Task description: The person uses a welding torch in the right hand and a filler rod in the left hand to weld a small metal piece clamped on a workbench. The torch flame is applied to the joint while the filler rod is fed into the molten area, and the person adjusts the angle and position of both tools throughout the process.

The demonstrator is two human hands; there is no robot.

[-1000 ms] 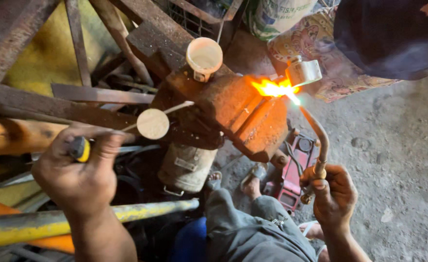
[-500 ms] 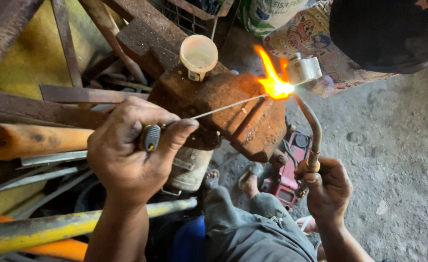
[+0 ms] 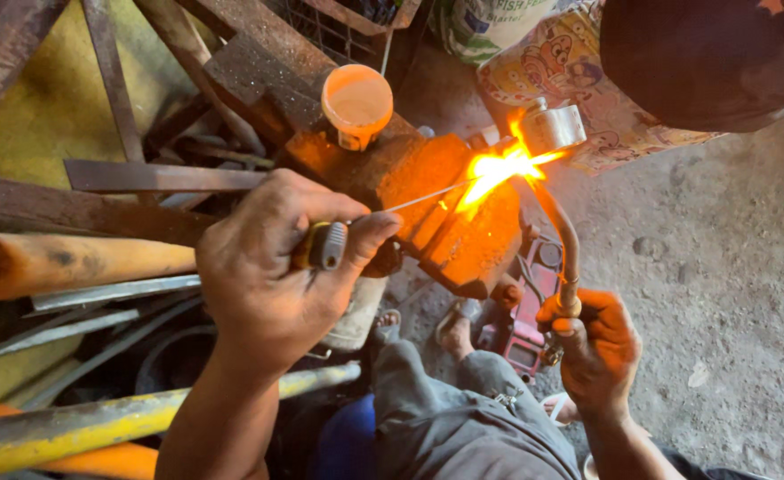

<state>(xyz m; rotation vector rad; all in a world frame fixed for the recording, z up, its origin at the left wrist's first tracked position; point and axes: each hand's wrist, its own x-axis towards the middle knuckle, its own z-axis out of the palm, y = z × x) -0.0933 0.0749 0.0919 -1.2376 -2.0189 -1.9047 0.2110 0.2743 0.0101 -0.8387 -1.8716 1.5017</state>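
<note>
Now our left hand (image 3: pixel 272 280), fingers clamped on the rod (image 3: pixel 428 196), has pushed its tip into the flame (image 3: pixel 494 167) at upper centre; our right hand (image 3: pixel 596 351) still grips the torch (image 3: pixel 565 244), so brazing has begun.

The flame (image 3: pixel 499 164) glares so brightly that the tip of the torch (image 3: pixel 563 240) and the far end of the thin rod (image 3: pixel 423 197) are lost in it. The left hand (image 3: pixel 272 271) covers most of a yellow-handled tool (image 3: pixel 321 245), whose working end cannot be made out. The torch handle is hidden inside the right hand (image 3: pixel 596 351). A dark rounded shape (image 3: pixel 708 53) at 1 o'clock is cut by the top and right edges. The yellow pipe (image 3: pixel 81 427) at 8 o'clock runs off the left edge.
</note>
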